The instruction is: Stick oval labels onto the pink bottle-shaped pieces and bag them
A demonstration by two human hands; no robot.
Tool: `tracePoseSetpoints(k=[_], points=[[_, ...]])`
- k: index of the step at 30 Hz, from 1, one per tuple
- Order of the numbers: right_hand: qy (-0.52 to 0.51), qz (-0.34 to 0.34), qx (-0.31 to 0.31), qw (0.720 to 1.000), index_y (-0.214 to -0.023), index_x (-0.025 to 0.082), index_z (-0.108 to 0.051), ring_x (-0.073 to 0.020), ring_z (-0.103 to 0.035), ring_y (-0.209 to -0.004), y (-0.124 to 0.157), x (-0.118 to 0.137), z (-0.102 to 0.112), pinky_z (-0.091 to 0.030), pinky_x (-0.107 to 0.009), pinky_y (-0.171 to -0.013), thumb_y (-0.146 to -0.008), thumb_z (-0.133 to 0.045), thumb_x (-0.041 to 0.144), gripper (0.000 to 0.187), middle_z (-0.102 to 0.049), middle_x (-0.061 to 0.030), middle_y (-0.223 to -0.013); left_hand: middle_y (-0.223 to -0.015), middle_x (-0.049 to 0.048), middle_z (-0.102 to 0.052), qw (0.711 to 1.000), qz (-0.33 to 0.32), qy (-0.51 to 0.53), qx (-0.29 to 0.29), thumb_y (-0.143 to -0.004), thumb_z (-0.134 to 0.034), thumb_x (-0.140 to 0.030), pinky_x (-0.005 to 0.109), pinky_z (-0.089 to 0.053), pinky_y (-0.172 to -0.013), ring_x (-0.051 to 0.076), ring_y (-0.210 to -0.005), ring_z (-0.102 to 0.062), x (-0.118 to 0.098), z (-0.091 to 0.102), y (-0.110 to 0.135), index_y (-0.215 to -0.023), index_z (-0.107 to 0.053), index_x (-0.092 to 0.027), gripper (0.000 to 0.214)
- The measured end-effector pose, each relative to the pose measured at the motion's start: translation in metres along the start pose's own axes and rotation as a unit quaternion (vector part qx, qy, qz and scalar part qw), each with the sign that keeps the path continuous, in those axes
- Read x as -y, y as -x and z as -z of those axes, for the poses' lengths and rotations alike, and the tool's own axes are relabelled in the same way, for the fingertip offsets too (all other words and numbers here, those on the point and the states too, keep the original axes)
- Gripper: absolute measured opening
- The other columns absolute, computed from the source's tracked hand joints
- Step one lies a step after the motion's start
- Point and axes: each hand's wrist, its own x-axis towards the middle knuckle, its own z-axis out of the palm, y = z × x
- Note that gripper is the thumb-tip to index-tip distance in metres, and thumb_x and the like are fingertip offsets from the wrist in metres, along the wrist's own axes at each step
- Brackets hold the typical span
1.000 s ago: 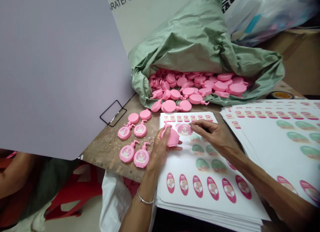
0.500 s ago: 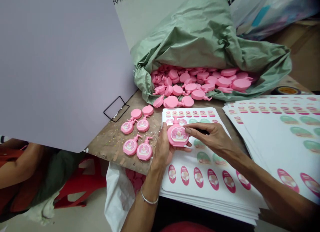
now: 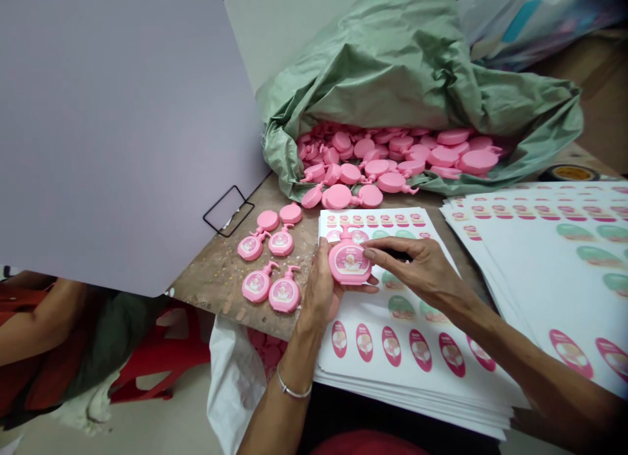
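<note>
My left hand is closed around a small pink pump bottle, held upright with its pump pointing away from me. A round pink sticker lies on the bottle's front face. At the sticker's right edge, my right hand has thumb and forefinger pinched together. The fingertips hide that edge, so I cannot tell how flat it sits. Below both hands lies a stack of printed sticker sheets with pink ovals and green shapes. Several pink bottles with stickers lie left of my left hand.
An open green sack spills plain pink bottles onto the table. More sticker sheets lie at right, near a tape roll. A large pale board stands at left. Another person's arm shows beyond it.
Both hands stay almost in place around the bottle. The sticker's right side looks flatter against the bottle's face. The view has shifted slightly.
</note>
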Motion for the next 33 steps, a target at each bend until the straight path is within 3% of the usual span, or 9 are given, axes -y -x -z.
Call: tracePoseSetpoints(k=[12, 22, 28, 33], points=[[0.006, 0.01, -0.007, 1.0, -0.086, 0.022, -0.076, -0.016, -0.063, -0.067, -0.0006, 0.0035, -0.001, -0.049, -0.026, -0.058, -0.074, -0.07, 0.047, 0.028, -0.074, -0.0013, -0.079, -0.087, 0.0102, -0.072, 1.0, -0.006, 0.008, 0.001, -0.095, -0.034, -0.053, 0.036, -0.058, -0.062, 0.023, -0.07, -0.07, -0.0025, -0.0015, 0.0005, -0.124, -0.054, -0.014, 0.053], [-0.01, -0.055, 0.016, 0.998, -0.091, 0.022, -0.078, -0.0196, -0.065, -0.069, -0.0015, 0.0016, 0.0021, -0.049, -0.027, -0.053, -0.072, -0.069, 0.055, 0.038, -0.074, -0.0029, -0.078, -0.084, 0.0115, -0.072, 1.0, -0.01, -0.006, 0.003, -0.092, -0.038, -0.057, 0.036, -0.059, -0.062, 0.023, -0.069, -0.07, -0.0019, -0.0012, 0.0002, -0.121, -0.057, -0.011, 0.057], [-0.069, -0.068, 0.018, 0.995, -0.077, 0.022, -0.077, -0.0196, -0.066, -0.075, -0.0026, 0.0033, 0.0055, -0.053, -0.028, -0.067, -0.071, -0.071, 0.055, 0.033, -0.074, -0.0022, -0.079, -0.082, 0.0134, -0.071, 1.0, 0.004, 0.001, 0.018, -0.095, -0.03, -0.053, 0.037, -0.059, -0.063, 0.023, -0.07, -0.07, -0.0054, -0.0032, 0.0001, -0.119, -0.058, -0.009, 0.057], [-0.047, -0.093, 0.011, 0.995, -0.093, 0.024, -0.078, -0.0237, -0.066, -0.084, 0.0, 0.0001, 0.0033, -0.052, -0.029, -0.063, -0.07, -0.072, 0.055, 0.039, -0.074, -0.0038, -0.088, -0.084, 0.0118, -0.071, 1.0, -0.011, -0.002, 0.004, -0.095, -0.032, -0.052, 0.035, -0.059, -0.061, 0.021, -0.068, -0.069, -0.0051, -0.0041, 0.0002, -0.115, -0.06, -0.01, 0.053]])
